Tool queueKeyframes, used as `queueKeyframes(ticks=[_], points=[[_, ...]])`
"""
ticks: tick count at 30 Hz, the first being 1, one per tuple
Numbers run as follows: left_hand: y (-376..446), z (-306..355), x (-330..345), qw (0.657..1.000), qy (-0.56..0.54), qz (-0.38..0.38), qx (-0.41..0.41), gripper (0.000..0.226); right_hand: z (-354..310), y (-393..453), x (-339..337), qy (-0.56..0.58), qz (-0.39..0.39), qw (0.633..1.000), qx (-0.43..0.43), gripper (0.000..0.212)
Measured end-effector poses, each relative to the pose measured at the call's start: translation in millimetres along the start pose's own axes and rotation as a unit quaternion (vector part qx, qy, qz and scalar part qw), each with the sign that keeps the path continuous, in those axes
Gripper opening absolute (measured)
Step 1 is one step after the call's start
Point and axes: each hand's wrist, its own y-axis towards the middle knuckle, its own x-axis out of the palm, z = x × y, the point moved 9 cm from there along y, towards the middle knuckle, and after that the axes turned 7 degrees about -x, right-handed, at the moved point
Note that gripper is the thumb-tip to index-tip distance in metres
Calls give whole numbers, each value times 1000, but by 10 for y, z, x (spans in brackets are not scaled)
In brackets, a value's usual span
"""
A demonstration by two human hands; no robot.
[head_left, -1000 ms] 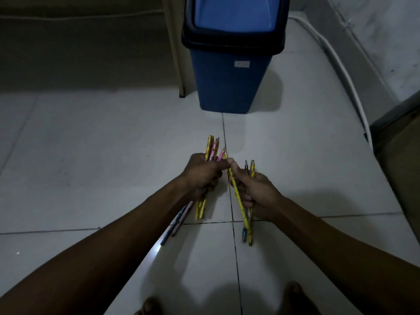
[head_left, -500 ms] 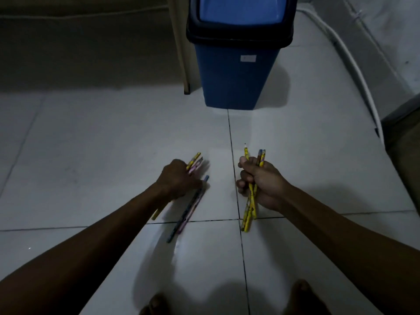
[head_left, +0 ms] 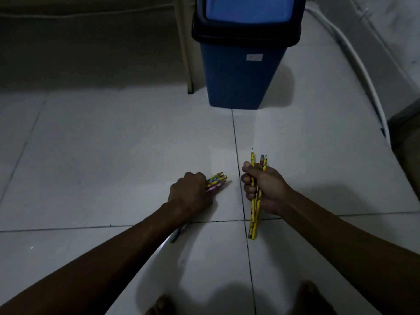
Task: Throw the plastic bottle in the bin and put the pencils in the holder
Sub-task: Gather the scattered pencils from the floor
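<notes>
Toes point(head_left: 160, 306) show at six o'clock on the tiled floor point(head_left: 102, 155). At the centre, the left hand point(head_left: 189, 194) clenches a mixed bunch of pencils point(head_left: 217, 181), knuckles up, low over the tile. At three o'clock of it, the right hand point(head_left: 264, 188) grips the yellow pencils point(head_left: 254, 220) mid-shaft, nearly upright. They look light, stiff and slick, so a mid-shaft hold suits. The blue bin point(head_left: 241, 71) stands at twelve. No holder or bottle shows.
</notes>
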Motion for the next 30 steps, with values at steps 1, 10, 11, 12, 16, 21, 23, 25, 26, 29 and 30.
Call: queueKeyframes(ticks=[1,10,11,12,16,21,23,25,26,29,30], points=[[-9,25,-2,1000,13,12,13,36,8,-4,-4,-4,1,1000,1,22],[40,-82,-42,997,-64,-38,-19,39,90,-29,35,-37,2,999,26,16],[84,-140,-63,985,-155,-67,-43,33,92,-36,46,-43,-1,999,28,14],[112,-176,-65,956,-266,-105,-64,27,89,-44,62,-54,-7,998,27,14],[148,-230,-206,805,-560,-160,-115,17,27,-97,220,-130,-68,989,-7,25],[169,-94,-488,737,-656,-143,-73,12,-145,-183,498,-171,-142,972,-71,19],[163,-28,-555,737,-659,-138,-59,13,-229,-199,591,-163,-160,970,-84,22],[167,7,-610,744,-653,-132,-53,12,-311,-214,646,-171,-165,968,-86,18],[173,11,-645,749,-648,-129,-53,11,-357,-222,663,-182,-167,965,-88,14],[194,-17,-774,753,-643,-127,-60,10,-532,-248,678,-224,-170,955,-98,18],[211,-35,-824,753,-642,-128,-62,11,-593,-244,667,-232,-168,953,-101,18]])
